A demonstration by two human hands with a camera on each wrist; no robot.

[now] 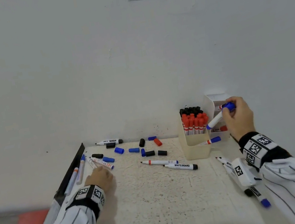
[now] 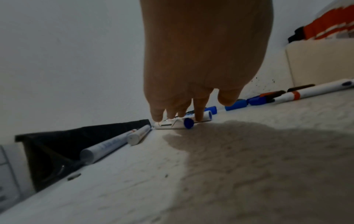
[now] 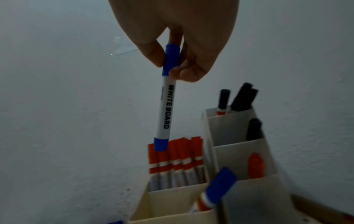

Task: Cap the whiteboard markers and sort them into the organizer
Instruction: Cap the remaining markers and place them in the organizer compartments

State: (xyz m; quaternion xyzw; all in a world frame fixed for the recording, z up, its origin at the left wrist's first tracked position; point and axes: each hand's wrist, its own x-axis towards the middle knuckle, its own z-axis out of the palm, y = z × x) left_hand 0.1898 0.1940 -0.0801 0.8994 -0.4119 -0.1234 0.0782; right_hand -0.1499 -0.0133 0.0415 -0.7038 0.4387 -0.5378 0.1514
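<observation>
My right hand [image 1: 228, 109] [image 3: 169, 63] pinches a capped blue whiteboard marker [image 1: 216, 119] [image 3: 164, 109] by its cap and holds it tilted above the cream organizer [image 1: 196, 146] [image 3: 241, 153]. The organizer's compartments hold several red-capped markers [image 1: 194, 122] and black-capped markers [image 3: 241, 98]. A blue-capped one [image 1: 213, 140] leans in the front slot. At the table's left, my left hand [image 1: 100, 176] [image 2: 178, 116] touches a white marker with a blue end [image 2: 188, 123] with straight fingertips; its thumb stands apart. Loose blue caps [image 1: 119, 150], black caps [image 1: 141, 142] and a red cap [image 1: 158, 142] lie mid-table.
Two uncapped markers [image 1: 181, 166] lie in front of the organizer, and more lie under my right wrist [image 1: 229, 166]. Two pens [image 2: 107, 147] rest against the black rim [image 1: 73, 168] on the table's left edge. The wall stands right behind the organizer.
</observation>
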